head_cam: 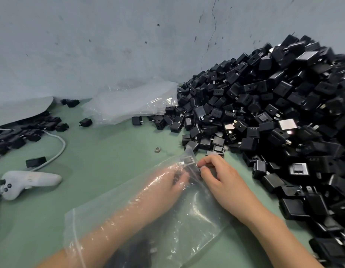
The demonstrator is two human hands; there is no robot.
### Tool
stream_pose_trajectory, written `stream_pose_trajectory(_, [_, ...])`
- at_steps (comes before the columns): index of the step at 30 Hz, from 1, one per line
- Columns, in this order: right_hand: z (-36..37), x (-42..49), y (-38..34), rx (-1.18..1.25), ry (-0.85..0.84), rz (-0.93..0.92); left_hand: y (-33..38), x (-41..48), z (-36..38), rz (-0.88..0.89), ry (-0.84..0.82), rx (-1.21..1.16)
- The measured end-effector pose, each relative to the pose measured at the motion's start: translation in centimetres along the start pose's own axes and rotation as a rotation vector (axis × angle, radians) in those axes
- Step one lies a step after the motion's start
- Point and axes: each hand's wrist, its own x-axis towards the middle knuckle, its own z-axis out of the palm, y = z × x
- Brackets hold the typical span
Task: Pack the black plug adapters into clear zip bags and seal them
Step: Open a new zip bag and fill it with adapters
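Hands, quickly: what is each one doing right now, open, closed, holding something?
Left hand: inside the clear zip bag, against a black adapter; grip cannot be told.
Right hand: pinches the bag's far end from outside.

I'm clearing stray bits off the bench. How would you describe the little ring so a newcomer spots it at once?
Start at the heap of black plug adapters on the right of the green table. Just off the heap's left edge, on bare surface beyond the zip bag, lies the ring. It is small, round and grey with a hole; its neighbours are black and boxy.
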Motion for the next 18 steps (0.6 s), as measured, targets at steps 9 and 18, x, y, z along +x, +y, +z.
stream_pose_trajectory(9, [0.4,0.5,0.1,-0.030,0.088,0.036,1.0,-1.1,0.1,0.307,0.275,0.433])
stream_pose_trajectory(18, [0.7,0.3,-0.1,-0.106,0.113,-0.007,-0.8,-1.4,-1.1,0.470,-0.142,0.305])
